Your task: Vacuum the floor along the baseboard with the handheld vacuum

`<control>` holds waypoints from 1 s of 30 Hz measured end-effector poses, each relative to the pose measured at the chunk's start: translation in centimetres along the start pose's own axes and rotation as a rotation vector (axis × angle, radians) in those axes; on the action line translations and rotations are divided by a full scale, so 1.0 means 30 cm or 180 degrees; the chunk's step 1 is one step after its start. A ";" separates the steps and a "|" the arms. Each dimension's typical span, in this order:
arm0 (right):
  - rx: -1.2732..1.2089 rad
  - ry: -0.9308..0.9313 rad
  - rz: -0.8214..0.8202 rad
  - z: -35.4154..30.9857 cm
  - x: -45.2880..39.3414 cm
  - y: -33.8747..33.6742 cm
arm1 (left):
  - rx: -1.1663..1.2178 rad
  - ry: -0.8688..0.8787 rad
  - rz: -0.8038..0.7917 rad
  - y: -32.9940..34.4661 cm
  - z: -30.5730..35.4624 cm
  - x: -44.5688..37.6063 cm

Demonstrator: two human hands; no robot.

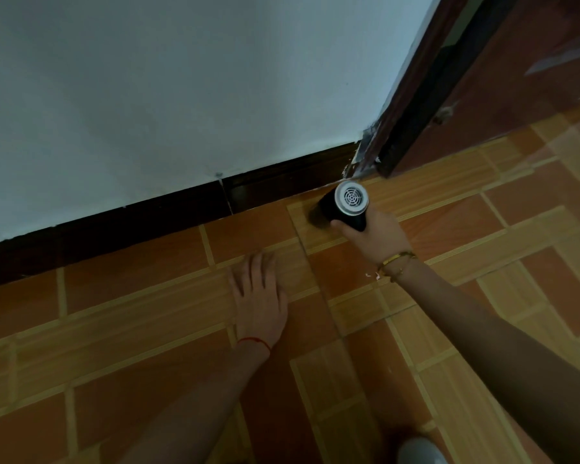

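— Starting at the left: what does the left hand do?

— It lies flat on the tiled floor, palm down, fingers spread and empty, with a red thread around the wrist. It sits a little way out from the dark baseboard, not touching it.

— And the wall side?

— A pale wall runs above the baseboard, which slants up from lower left toward upper right and ends at a dark door frame. Beyond the frame stands a reddish-brown door.

— Where is the handheld vacuum?

— Down at the floor near the corner where the baseboard meets the door frame. Its black body points toward the baseboard; the white round vent end faces up toward the camera. The nozzle end is blurred, so I cannot tell whether it touches the floor or the baseboard. I cannot make out any dust compartment or its contents.

— Who holds it?

— The right hand, fingers wrapped closed around the black body, gold bracelets on the wrist.

— Room to move?

— Bare tile stretches along the baseboard to the left, past the left hand. To the right the frame and door close things off.
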State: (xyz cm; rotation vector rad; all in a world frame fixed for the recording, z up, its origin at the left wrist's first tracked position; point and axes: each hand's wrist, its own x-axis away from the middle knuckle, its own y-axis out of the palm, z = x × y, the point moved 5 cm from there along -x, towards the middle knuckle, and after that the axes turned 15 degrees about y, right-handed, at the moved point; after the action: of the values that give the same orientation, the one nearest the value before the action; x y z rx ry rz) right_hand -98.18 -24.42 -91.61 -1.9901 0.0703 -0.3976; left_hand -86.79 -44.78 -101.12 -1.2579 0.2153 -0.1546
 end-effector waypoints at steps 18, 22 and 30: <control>-0.0120 0.0156 0.0367 0.226 -0.152 -0.162 | -0.0328 -0.0113 -0.0039 0.005 0.028 -0.010; -0.0206 0.0259 0.0325 0.292 -0.179 -0.220 | -0.0509 -0.0196 -0.0234 0.005 0.041 -0.013; -0.0165 -0.0078 -0.0215 0.283 -0.135 -0.236 | -0.0335 -0.0245 -0.0285 -0.017 0.071 0.015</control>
State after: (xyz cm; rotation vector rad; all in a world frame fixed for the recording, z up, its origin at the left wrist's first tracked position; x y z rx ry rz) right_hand -100.30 -13.02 -89.62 -2.0522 -0.0019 -0.4186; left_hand -85.82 -43.07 -100.05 -1.3765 0.1020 -0.1733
